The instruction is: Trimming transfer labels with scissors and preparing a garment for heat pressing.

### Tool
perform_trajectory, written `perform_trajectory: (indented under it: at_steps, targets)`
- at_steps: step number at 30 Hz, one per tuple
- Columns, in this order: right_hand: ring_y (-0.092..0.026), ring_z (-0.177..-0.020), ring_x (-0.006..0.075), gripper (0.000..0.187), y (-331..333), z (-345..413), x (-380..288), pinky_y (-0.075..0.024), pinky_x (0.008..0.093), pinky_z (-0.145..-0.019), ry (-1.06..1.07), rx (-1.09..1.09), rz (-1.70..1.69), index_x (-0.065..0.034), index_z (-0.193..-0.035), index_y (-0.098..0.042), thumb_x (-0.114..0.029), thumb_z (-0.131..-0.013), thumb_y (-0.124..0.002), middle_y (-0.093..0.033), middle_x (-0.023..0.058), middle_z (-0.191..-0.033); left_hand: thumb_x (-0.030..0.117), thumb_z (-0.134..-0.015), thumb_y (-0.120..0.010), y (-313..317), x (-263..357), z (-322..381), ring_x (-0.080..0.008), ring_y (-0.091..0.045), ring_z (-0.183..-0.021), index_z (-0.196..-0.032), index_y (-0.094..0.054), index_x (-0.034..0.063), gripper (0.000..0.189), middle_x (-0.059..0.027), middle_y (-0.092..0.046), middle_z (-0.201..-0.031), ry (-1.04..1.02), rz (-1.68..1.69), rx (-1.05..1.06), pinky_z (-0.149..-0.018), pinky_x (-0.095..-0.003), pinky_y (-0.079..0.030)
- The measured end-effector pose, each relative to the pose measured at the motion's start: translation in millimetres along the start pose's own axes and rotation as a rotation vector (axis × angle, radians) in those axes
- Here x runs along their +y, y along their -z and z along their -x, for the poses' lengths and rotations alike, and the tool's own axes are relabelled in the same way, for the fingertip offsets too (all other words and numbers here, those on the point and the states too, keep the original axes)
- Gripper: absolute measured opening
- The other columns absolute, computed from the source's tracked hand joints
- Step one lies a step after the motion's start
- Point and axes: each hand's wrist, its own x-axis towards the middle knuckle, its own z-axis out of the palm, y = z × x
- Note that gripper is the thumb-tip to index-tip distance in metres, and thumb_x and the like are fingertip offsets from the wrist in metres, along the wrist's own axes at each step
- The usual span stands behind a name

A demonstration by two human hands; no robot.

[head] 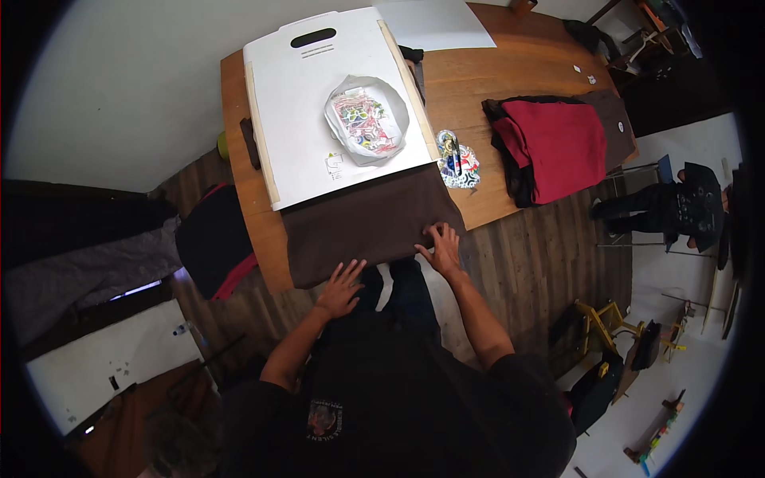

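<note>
Dark brown fabric [370, 215] lies over the near end of the wooden table, partly under a white board [299, 119] with an oval cut-out. My left hand [342, 293] rests with spread fingers at the fabric's near edge. My right hand [441, 248] touches the fabric near its right corner, fingers bent; whether it pinches the cloth I cannot tell. On the board sits an open plastic bag [367, 119] of small colourful printed pieces. Right of the board, a dark slender tool [457, 156], its kind unclear, lies on a colourful patterned sheet [469, 170].
Folded red fabric [556, 146] lies over dark cloth on the wooden table [454, 77]. A white sheet [433, 24] is at the far end. Black and red cloth [215, 239] is at the left. Another person [687, 203] is at the right, near yellow equipment [603, 322].
</note>
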Motion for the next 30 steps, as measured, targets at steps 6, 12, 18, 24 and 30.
perform_trajectory:
  at_steps: [6,12,18,24,30]
  targets:
    - [-0.047,-0.111,0.0332,0.043,13,-3,-4,-0.0394,0.0454,-0.089,0.037,-0.012,0.003,-0.0206,-0.115,-0.064,-0.034,-0.078,-0.079,-0.049,0.0120,-0.118,0.026,-0.088,-0.065,2,3,2,-0.0266,-0.008,-0.153,-0.116,-0.068,0.0121,0.032,-0.0105,-0.009,-0.165,-0.009,-0.028,0.033,-0.122,-0.0475,-0.009]
    - [-0.046,-0.112,0.0339,0.042,20,-4,-10,-0.0388,0.0446,-0.091,-0.005,-0.014,-0.051,-0.0197,-0.115,-0.063,-0.032,-0.078,-0.079,-0.048,0.0128,-0.120,0.027,-0.088,-0.066,6,2,0,-0.0265,-0.008,-0.153,-0.116,-0.068,0.0127,0.032,-0.0103,-0.009,-0.165,0.009,-0.016,0.000,-0.122,-0.0475,-0.009]
    - [-0.046,-0.113,0.0345,0.043,6,7,4,-0.0399,0.0460,-0.092,0.053,-0.004,-0.077,-0.0180,-0.115,-0.062,-0.031,-0.078,-0.080,-0.049,0.0131,-0.122,0.026,-0.087,-0.066,3,2,0,-0.0265,-0.008,-0.153,-0.117,-0.068,0.0137,0.032,-0.0102,-0.009,-0.165,0.003,-0.034,-0.002,-0.122,-0.0475,-0.009]
    - [-0.045,-0.114,0.0355,0.040,9,7,-3,-0.0395,0.0458,-0.097,0.084,0.028,-0.093,-0.0162,-0.109,-0.063,-0.031,-0.076,-0.081,-0.049,0.0141,-0.122,0.027,-0.088,-0.066,2,-1,-1,-0.0270,-0.009,-0.152,-0.116,-0.069,0.0131,0.031,-0.0105,-0.009,-0.165,0.009,-0.034,0.017,-0.122,-0.0475,-0.010]
    - [-0.045,-0.115,0.0361,0.035,12,5,-4,-0.0395,0.0445,-0.097,0.064,-0.012,-0.095,-0.0123,-0.101,-0.066,-0.033,-0.077,-0.081,-0.050,0.0156,-0.121,0.026,-0.088,-0.066,2,-1,1,-0.0275,-0.010,-0.152,-0.115,-0.069,0.0123,0.030,-0.0115,-0.011,-0.165,0.005,-0.026,0.040,-0.122,-0.0477,-0.010]
